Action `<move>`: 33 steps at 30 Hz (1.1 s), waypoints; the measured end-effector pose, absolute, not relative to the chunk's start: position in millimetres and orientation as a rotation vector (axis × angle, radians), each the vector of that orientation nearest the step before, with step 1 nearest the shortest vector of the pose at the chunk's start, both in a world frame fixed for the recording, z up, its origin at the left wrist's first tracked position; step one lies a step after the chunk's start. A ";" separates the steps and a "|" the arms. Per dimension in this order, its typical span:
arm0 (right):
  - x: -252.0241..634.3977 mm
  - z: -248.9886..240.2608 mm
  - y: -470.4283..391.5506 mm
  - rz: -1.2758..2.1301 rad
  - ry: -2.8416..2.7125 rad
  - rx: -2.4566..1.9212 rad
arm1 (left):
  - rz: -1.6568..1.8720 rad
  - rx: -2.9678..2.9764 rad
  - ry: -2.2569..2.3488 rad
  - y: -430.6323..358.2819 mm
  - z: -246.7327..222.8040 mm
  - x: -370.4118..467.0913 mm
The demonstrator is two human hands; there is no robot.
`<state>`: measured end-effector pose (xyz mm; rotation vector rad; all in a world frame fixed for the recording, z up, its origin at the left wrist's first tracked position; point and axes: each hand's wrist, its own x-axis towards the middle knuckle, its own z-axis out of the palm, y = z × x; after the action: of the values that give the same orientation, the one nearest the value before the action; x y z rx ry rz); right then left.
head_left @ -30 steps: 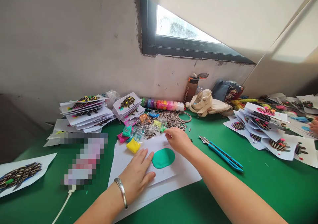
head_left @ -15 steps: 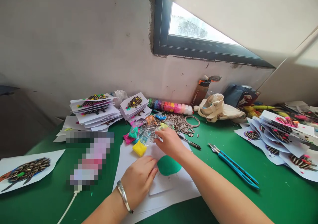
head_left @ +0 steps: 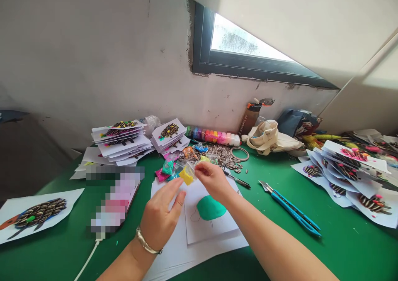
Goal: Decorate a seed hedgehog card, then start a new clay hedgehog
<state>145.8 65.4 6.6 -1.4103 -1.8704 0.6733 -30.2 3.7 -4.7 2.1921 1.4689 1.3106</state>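
My right hand (head_left: 213,180) pinches the clear top of a small bag of yellow clay (head_left: 186,176), lifted above the white sheets. Just left of it is my left hand (head_left: 162,212), with thumb and fingers apart and nothing in them. Below my hands, a green clay shape (head_left: 211,208) is spread over a drawing on white paper (head_left: 199,233). Thin drawn lines show around its edge. Small bags of coloured clay, among them a teal one (head_left: 168,167), lie beyond my hands, beside a heap of striped seeds (head_left: 225,155).
Stacks of seed pictures stand at the left (head_left: 124,142) and right (head_left: 351,169). A blue cutter (head_left: 292,210) and a black pen (head_left: 238,179) lie to the right. A bottle (head_left: 250,117) and a cloth bag (head_left: 267,138) stand by the wall.
The yellow bag has risen from the paper and moved right, now in my right hand. My left hand has lifted off the paper beside the green clay, moved left and opened.
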 end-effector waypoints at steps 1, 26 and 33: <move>151.6 9.2 59.5 0.711 -1.831 -1.389 | 1.314 2.064 1.508 6.0 -3.4 -31.7; 214.4 5.9 0.0 1.328 -1.357 -1.208 | 0.723 1.085 1.014 17.7 -2.2 25.7; 207.1 0.4 -1.4 1.396 -1.294 -1.297 | 0.755 1.108 1.022 19.4 -5.8 24.6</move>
<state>207.1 -1.4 0.4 -1.2967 -1.2941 1.3961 24.6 19.4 -5.8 1.1083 1.0222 0.7549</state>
